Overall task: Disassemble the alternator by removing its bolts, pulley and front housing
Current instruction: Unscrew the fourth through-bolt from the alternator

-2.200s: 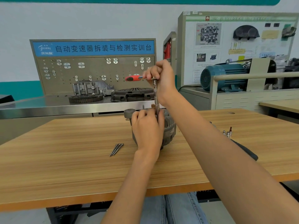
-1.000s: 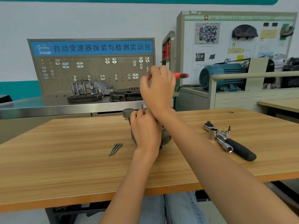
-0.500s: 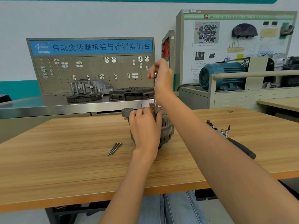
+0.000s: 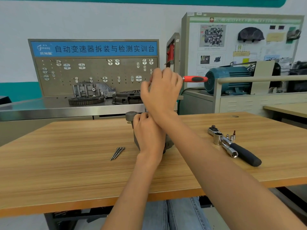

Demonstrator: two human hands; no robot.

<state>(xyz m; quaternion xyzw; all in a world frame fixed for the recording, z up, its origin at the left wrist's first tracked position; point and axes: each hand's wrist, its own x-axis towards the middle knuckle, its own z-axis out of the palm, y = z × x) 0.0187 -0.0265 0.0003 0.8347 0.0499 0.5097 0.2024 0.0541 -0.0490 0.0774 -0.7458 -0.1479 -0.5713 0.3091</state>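
Note:
The grey alternator stands on the wooden table, mostly hidden behind my hands. My left hand grips its top and holds it steady. Above it, my right hand grips the head of a red-handled ratchet, whose handle points right. The tool's shaft down to the alternator is hidden by my right wrist. Several long removed bolts lie together on the table left of the alternator.
A large black-handled ratchet with sockets and small bits lie on the table to the right. A steel bench with gear parts and a pegboard stands behind. A blue motor sits at back right.
My right hand keeps turning the ratchet atop the alternator: the red handle swung from left to right, then out of sight, and now points right again. My left hand stays put.

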